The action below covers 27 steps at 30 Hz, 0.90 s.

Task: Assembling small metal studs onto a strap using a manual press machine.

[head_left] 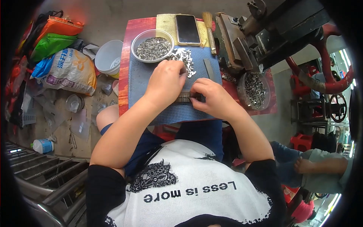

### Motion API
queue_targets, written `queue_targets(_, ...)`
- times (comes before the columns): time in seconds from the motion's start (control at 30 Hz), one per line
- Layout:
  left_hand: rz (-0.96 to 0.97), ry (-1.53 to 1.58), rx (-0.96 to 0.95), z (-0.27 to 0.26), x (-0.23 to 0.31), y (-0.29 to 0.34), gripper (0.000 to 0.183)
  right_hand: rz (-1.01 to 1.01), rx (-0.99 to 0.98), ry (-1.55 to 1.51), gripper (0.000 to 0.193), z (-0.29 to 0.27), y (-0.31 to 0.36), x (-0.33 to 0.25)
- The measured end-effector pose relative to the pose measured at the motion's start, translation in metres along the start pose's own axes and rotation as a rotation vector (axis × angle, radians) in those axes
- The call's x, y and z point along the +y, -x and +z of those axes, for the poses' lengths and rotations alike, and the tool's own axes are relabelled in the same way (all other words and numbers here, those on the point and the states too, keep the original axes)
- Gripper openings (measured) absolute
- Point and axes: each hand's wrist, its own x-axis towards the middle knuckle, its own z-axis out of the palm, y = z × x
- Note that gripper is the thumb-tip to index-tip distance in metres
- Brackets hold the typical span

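Grey metal, a slotted block (183,97) lies on the blue mat (138,81) beside the right hand (211,95), whose thumb and forefinger bend, slightly parted, at its right end, hold unclear; it looks stiff, sturdy, best steadied by its ends; the left hand (166,78) curls beside loose metal pieces (186,56), any grip hidden

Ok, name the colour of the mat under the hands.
The mat is blue, as the head view shows.
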Motion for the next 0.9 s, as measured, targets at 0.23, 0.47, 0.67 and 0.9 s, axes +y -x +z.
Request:
queue_targets(0.23,-0.165,0.235,-0.089,-0.039,-0.005,0.027,0.01,-0.089,0.046,0.071,0.012,0.002,-0.001,-0.004)
queue_targets(0.47,-0.352,0.449,-0.155,-0.044,-0.018,0.042,0.011,0.199,0.329,0.079,0.012,0.009,-0.022,0.017)
queue_targets(0.67,-0.163,0.267,-0.187,-0.039,-0.021,0.048,0.01,0.152,0.363,0.15,0.012,0.02,-0.024,0.025)
queue_targets(0.9,-0.067,0.17,-0.276,-0.041,-0.014,0.046,0.011,0.146,0.336,0.196,0.011,0.017,-0.02,0.021)
